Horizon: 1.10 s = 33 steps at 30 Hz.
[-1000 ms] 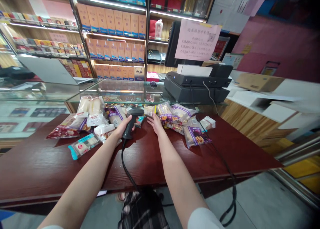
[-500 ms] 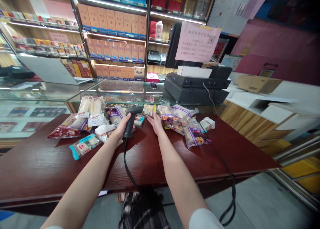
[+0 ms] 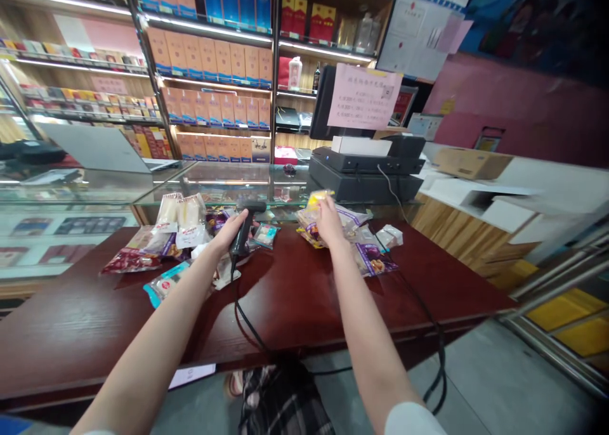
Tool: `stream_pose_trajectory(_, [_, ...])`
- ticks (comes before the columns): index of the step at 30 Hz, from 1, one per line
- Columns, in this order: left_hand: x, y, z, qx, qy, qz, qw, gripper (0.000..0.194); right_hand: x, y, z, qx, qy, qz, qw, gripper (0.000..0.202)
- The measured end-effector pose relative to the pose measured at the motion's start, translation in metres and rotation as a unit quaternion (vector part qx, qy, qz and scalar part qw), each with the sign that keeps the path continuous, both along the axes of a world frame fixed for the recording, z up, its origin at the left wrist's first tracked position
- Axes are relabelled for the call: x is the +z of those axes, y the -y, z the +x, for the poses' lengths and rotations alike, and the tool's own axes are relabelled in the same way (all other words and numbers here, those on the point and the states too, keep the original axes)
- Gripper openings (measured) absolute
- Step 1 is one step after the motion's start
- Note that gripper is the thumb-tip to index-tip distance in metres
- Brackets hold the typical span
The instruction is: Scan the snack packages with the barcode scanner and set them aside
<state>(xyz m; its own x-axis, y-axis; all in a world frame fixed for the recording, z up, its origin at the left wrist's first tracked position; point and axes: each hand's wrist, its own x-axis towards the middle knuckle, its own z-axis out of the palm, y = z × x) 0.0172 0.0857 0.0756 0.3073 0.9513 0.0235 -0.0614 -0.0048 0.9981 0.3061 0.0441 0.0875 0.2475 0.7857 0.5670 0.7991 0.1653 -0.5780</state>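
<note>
My left hand (image 3: 229, 233) is wrapped round the handle of a black barcode scanner (image 3: 243, 229), its cable hanging down over the table's front edge. In my right hand (image 3: 329, 222) is a small packaged snack with a yellow edge (image 3: 318, 198), raised over the right-hand pile of purple-and-clear snack bags (image 3: 353, 217). A purple snack bag (image 3: 372, 257) lies at the front of that pile. Left of the scanner are white-wrapped bread packs (image 3: 191, 214), a red snack bag (image 3: 129, 262) and a blue-ended packet (image 3: 159, 284). A small light-blue packet (image 3: 266, 234) lies just right of the scanner.
The dark red table (image 3: 285, 308) meets a glass counter (image 3: 238, 174) at its back. A monitor (image 3: 321, 105) and black cash drawer (image 3: 352, 180) stand behind the right pile. A loose black cable (image 3: 423, 302) crosses the table's right side. A laptop (image 3: 95, 146) sits at left.
My right hand has moved right and up from the table's middle, lifting the yellow-edged packaged snack over the right pile. My left hand still holds the scanner. The view has shifted slightly.
</note>
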Motion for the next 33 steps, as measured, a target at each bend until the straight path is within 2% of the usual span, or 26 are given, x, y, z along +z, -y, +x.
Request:
stream_pose_trajectory(2, [-0.006, -0.001, -0.005, -0.018, 0.013, -0.034, 0.999, 0.047, -0.001, 0.008, 0.012, -0.091, 0.082, -0.09, 0.988, 0.037])
stream_pose_trajectory(3, [-0.009, -0.002, -0.007, -0.022, 0.021, -0.049, 0.998, 0.046, -0.001, 0.012, 0.015, -0.122, 0.113, -0.11, 0.98, 0.038])
stream_pose_trajectory(5, [-0.013, -0.001, -0.01, -0.027, 0.044, -0.076, 0.996, 0.047, 0.004, 0.018, 0.012, -0.142, 0.162, -0.094, 0.972, 0.046])
stream_pose_trajectory(7, [-0.015, -0.001, -0.011, -0.032, 0.084, -0.109, 0.99, 0.05, 0.013, 0.019, -0.003, -0.094, 0.193, -0.034, 0.976, 0.051])
stream_pose_trajectory(9, [-0.014, -0.001, -0.012, -0.034, 0.136, -0.137, 0.981, 0.053, 0.017, 0.014, -0.027, 0.007, 0.19, -0.003, 0.982, 0.043])
stream_pose_trajectory(10, [-0.013, -0.001, -0.012, -0.028, 0.162, -0.145, 0.976, 0.053, 0.016, 0.01, -0.043, 0.073, 0.18, -0.02, 0.981, 0.041])
stream_pose_trajectory(12, [-0.013, -0.001, -0.013, -0.008, 0.198, -0.157, 0.968, 0.054, 0.001, -0.004, -0.075, 0.171, 0.138, -0.096, 0.971, 0.043])
stream_pose_trajectory(13, [-0.013, 0.0, -0.013, 0.001, 0.206, -0.161, 0.965, 0.054, -0.011, -0.011, -0.089, 0.193, 0.121, -0.146, 0.963, 0.051])
stream_pose_trajectory(15, [-0.014, 0.002, -0.013, 0.013, 0.207, -0.164, 0.964, 0.054, -0.042, -0.025, -0.112, 0.192, 0.116, -0.234, 0.946, 0.082])
stream_pose_trajectory(16, [-0.015, 0.002, -0.013, 0.014, 0.204, -0.162, 0.965, 0.056, -0.057, -0.031, -0.12, 0.185, 0.121, -0.254, 0.942, 0.089])
stream_pose_trajectory(18, [-0.017, 0.004, -0.013, 0.005, 0.194, -0.16, 0.968, 0.058, -0.084, -0.041, -0.125, 0.167, 0.111, -0.239, 0.95, 0.078])
stream_pose_trajectory(20, [-0.018, 0.006, -0.012, -0.005, 0.181, -0.158, 0.971, 0.058, -0.101, -0.048, -0.122, 0.162, 0.068, -0.198, 0.964, 0.063])
stream_pose_trajectory(23, [-0.019, 0.008, -0.011, -0.007, 0.159, -0.159, 0.974, 0.057, -0.111, -0.057, -0.109, 0.201, -0.071, -0.112, 0.97, 0.048])
stream_pose_trajectory(27, [-0.022, 0.008, -0.012, 0.023, 0.134, -0.149, 0.98, 0.057, -0.113, -0.062, -0.099, 0.249, -0.266, -0.036, 0.931, 0.053])
stream_pose_trajectory(33, [-0.028, 0.003, -0.016, 0.033, 0.132, -0.154, 0.979, 0.059, -0.109, -0.057, -0.09, 0.279, -0.395, -0.064, 0.873, 0.063])
